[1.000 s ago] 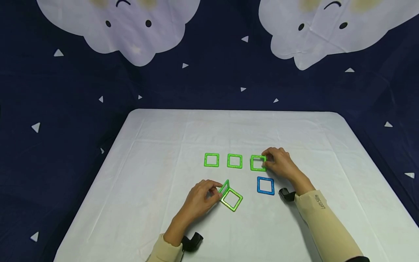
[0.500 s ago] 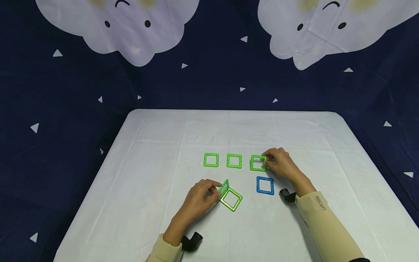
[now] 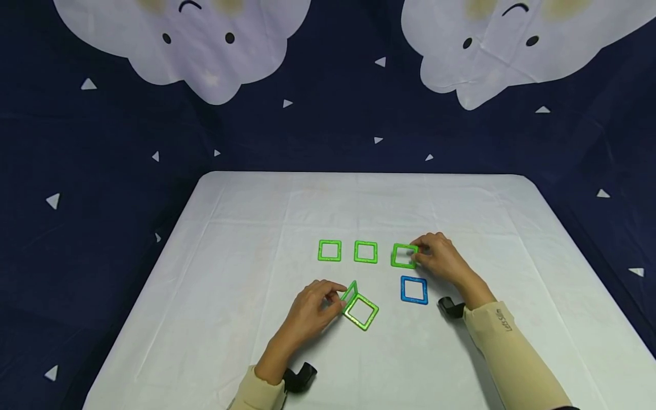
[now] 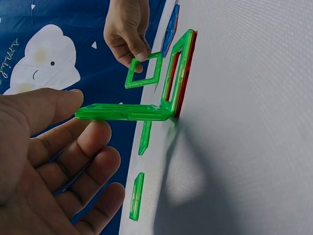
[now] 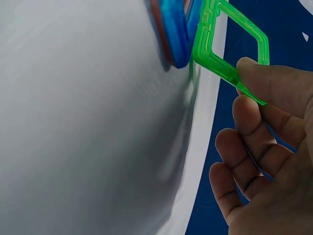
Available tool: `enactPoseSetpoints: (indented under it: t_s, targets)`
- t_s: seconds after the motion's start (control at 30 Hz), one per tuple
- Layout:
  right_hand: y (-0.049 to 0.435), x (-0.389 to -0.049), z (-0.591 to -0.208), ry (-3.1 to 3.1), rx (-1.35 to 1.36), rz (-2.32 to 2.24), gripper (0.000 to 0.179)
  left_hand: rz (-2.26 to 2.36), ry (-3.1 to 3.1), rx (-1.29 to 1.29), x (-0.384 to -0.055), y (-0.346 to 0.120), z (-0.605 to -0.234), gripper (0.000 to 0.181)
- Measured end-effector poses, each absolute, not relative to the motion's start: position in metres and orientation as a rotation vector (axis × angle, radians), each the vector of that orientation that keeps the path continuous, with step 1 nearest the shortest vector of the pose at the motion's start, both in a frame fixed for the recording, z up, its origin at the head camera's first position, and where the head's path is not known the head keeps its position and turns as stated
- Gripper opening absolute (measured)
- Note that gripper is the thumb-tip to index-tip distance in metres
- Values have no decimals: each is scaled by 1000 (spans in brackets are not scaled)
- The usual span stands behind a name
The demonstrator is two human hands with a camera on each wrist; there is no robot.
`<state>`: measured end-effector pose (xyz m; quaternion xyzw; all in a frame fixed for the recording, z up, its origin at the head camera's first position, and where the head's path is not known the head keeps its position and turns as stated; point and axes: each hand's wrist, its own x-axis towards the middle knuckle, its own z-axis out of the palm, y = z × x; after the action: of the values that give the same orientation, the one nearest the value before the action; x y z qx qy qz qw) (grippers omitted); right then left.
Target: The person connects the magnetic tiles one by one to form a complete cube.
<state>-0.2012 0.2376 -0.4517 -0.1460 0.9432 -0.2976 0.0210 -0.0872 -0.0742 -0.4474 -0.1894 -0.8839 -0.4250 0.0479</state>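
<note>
My left hand (image 3: 312, 310) pinches a green square magnetic tile (image 4: 122, 112) between thumb and fingers. This tile stands raised at an angle, its lower edge touching another green tile (image 3: 354, 322) that lies flat over a red layer (image 4: 185, 81). At the upper right, my right hand (image 3: 438, 256) pinches the right edge of a third green square tile (image 3: 393, 255), which the right wrist view shows tilted, its lower corner hidden behind the blue tile (image 3: 402, 288). That blue tile lies nearer me, with red beneath it.
Two more green square tiles, one on the left (image 3: 320, 250) and one in the middle (image 3: 356, 251), lie flat in a row beside the right hand's tile. A white cloth covers the table (image 3: 246, 228). A dark blue curtain (image 3: 328, 131) hangs behind its far edge.
Both hands keep their grip and stay nearly still. The whole scene shifts very slightly in the head view; no tile is visibly taken up or let go.
</note>
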Motion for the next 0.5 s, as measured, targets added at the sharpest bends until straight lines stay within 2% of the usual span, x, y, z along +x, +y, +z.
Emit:
enactPoseSetpoints:
  t_s: [0.5]
  targets:
    - [238,-191,-450,2947,-510,-918,20,-1288,-2700,-595,-89,-73,-445,21]
